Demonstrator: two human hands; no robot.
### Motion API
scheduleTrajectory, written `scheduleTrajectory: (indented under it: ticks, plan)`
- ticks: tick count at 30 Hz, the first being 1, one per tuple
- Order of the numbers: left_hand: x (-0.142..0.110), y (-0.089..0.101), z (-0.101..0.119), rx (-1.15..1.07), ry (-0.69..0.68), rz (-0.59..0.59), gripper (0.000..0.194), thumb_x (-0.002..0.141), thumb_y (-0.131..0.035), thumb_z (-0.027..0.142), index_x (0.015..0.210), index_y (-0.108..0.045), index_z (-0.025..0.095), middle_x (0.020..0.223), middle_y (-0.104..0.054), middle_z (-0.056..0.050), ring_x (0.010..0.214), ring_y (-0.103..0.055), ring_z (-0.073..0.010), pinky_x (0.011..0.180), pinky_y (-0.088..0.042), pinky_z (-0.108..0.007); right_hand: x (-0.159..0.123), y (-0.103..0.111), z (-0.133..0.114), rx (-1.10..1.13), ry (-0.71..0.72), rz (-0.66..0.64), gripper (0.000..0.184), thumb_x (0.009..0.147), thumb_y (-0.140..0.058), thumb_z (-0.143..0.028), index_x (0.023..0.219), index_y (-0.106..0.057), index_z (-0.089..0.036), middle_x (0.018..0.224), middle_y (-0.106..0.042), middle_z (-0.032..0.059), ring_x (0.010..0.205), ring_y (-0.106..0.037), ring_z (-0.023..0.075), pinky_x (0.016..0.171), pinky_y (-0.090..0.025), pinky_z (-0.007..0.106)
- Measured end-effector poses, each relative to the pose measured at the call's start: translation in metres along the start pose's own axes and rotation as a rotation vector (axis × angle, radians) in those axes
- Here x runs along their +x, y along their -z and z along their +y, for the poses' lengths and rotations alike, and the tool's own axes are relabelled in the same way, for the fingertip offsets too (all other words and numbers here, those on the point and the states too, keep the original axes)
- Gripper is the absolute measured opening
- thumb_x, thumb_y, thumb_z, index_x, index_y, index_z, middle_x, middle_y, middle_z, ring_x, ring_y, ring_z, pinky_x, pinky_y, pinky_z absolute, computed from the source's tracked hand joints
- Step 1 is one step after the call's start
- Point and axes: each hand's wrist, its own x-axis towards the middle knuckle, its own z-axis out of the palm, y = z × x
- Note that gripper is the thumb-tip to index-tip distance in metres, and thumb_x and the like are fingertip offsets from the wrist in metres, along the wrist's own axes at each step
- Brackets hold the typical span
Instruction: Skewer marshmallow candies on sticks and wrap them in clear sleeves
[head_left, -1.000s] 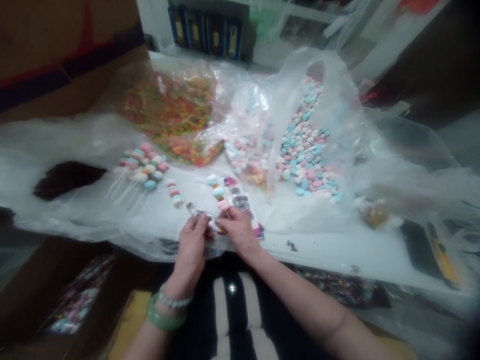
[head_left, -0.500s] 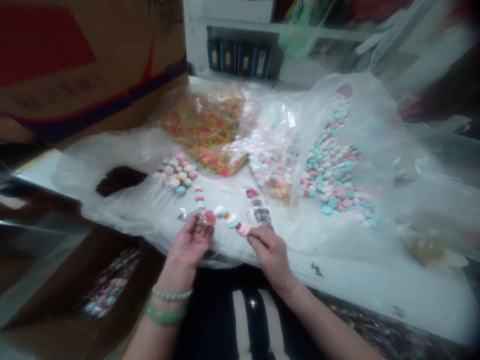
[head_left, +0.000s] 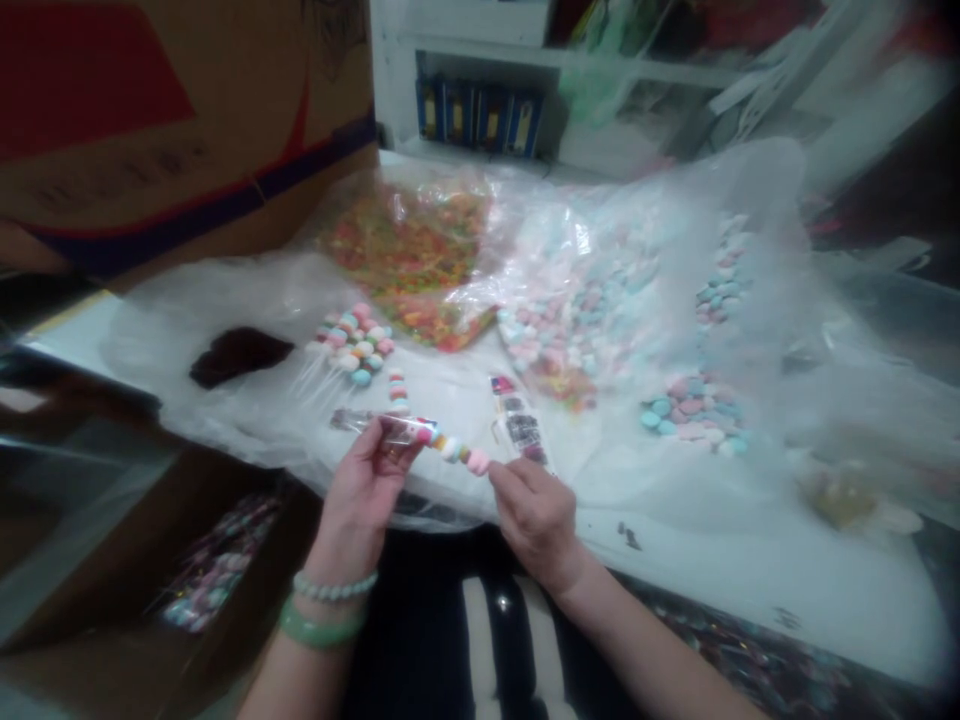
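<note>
My left hand (head_left: pixel 375 475) is closed on a clear printed wrapper (head_left: pixel 360 420), held out to the left. Between my hands runs a candy skewer (head_left: pixel 451 448) of pink, white, blue and orange pieces. One end of it meets the wrapper's mouth. My right hand (head_left: pixel 536 505) pinches the other end, beside a pink piece. Another candy skewer (head_left: pixel 397 390) lies just beyond my left hand. To its left rests a bunch of candy skewers (head_left: pixel 354 345) with white sticks. A small stack of printed wrappers (head_left: pixel 520 425) lies beyond my right hand.
Behind are a bag of orange and green candies (head_left: pixel 420 260) and a bag of pastel candies (head_left: pixel 585 310). Loose pastel candies (head_left: pixel 694 412) lie to the right. A large cardboard box (head_left: pixel 187 130) stands at back left. Lower left, an open box holds wrapped candies (head_left: pixel 214 570).
The skewer has straightened and its left end has come to the wrapper, which now stretches out leftward from my left hand. The plastic over the pastel candies at right has shifted, covering more of them.
</note>
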Motion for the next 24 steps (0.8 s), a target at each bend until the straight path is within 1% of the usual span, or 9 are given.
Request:
scheduleTrajectory:
  ticks: [2,5,8,10,12,14,17,20,24]
  plan:
    - [0.002,0.005,-0.002,0.106,-0.113,-0.027,0.005,0.082,-0.067,0.018,0.08,-0.07,0.014,0.081,-0.074,-0.007,0.073,-0.07,-0.0177,0.067,-0.058,-0.03,0.0,-0.001,-0.001,0.028,-0.001,-0.038,0.034,0.089,-0.042,-0.007,0.093,-0.073,-0.02,0.064,-0.057,0.0037,0.059,-0.048,0.015,0.057,-0.033,0.028]
    - [0.002,0.009,-0.004,0.209,-0.168,-0.043,0.013,0.074,-0.076,0.021,0.083,-0.072,0.013,0.08,-0.074,-0.007,0.072,-0.069,-0.0159,0.063,-0.055,-0.023,0.002,-0.004,-0.001,0.204,-0.124,-0.118,0.032,0.088,-0.043,-0.01,0.088,-0.073,-0.021,0.068,-0.06,0.0037,0.063,-0.052,0.0144,0.06,-0.036,0.027]
    - [0.0,0.007,-0.006,0.219,-0.082,-0.07,0.012,0.076,-0.074,0.021,0.08,-0.071,0.011,0.075,-0.072,-0.007,0.065,-0.067,-0.0153,0.06,-0.056,-0.024,0.007,-0.009,0.0,0.559,-0.459,-0.189,0.02,0.083,-0.052,-0.018,0.079,-0.071,-0.021,0.074,-0.065,0.0026,0.07,-0.057,0.015,0.066,-0.041,0.026]
    - [0.0,0.005,-0.009,0.159,0.021,-0.047,0.008,0.081,-0.068,0.017,0.075,-0.069,0.011,0.07,-0.07,-0.005,0.061,-0.066,-0.0148,0.06,-0.058,-0.028,0.01,-0.012,-0.001,0.812,-0.738,-0.264,0.01,0.074,-0.059,-0.021,0.071,-0.069,-0.021,0.067,-0.062,-0.0005,0.063,-0.053,0.0137,0.06,-0.04,0.026]
    - [0.002,0.005,-0.01,0.104,0.091,0.006,0.013,0.084,-0.063,0.013,0.071,-0.067,0.011,0.066,-0.068,-0.004,0.058,-0.065,-0.0143,0.058,-0.058,-0.028,0.012,-0.014,-0.002,1.016,-0.97,-0.34,0.005,0.067,-0.062,-0.023,0.067,-0.066,-0.02,0.055,-0.053,-0.0044,0.05,-0.041,0.01,0.05,-0.032,0.024]
    - [0.006,0.009,-0.011,0.12,0.073,0.037,0.013,0.083,-0.063,0.012,0.071,-0.067,0.011,0.066,-0.068,-0.004,0.058,-0.065,-0.0137,0.055,-0.057,-0.025,0.013,-0.015,-0.004,1.152,-1.101,-0.367,0.006,0.063,-0.064,-0.024,0.066,-0.066,-0.019,0.05,-0.047,-0.0067,0.045,-0.03,0.0072,0.046,-0.023,0.023]
    - [0.011,0.018,-0.009,0.232,-0.036,0.023,0.006,0.077,-0.071,0.014,0.075,-0.068,0.01,0.069,-0.069,-0.005,0.06,-0.065,-0.0141,0.054,-0.056,-0.023,0.011,-0.016,-0.004,1.267,-1.173,-0.388,0.012,0.061,-0.067,-0.027,0.068,-0.066,-0.018,0.049,-0.045,-0.0073,0.044,-0.027,0.0057,0.044,-0.016,0.022]
    - [0.015,0.024,-0.007,0.324,-0.051,-0.011,0.01,0.071,-0.076,0.016,0.075,-0.07,0.009,0.071,-0.07,-0.007,0.061,-0.067,-0.0168,0.056,-0.059,-0.028,0.011,-0.016,-0.003,1.268,-1.206,-0.448,0.013,0.06,-0.067,-0.028,0.068,-0.065,-0.018,0.048,-0.043,-0.0079,0.042,-0.026,0.0057,0.044,-0.014,0.022]
    - [0.015,0.025,-0.006,0.378,-0.011,-0.025,0.011,0.071,-0.075,0.016,0.074,-0.07,0.007,0.07,-0.069,-0.009,0.061,-0.067,-0.0203,0.056,-0.06,-0.033,0.014,-0.013,-0.003,0.987,-1.003,-0.405,0.008,0.062,-0.061,-0.023,0.065,-0.068,-0.019,0.055,-0.054,-0.0044,0.055,-0.044,0.0109,0.054,-0.031,0.024]
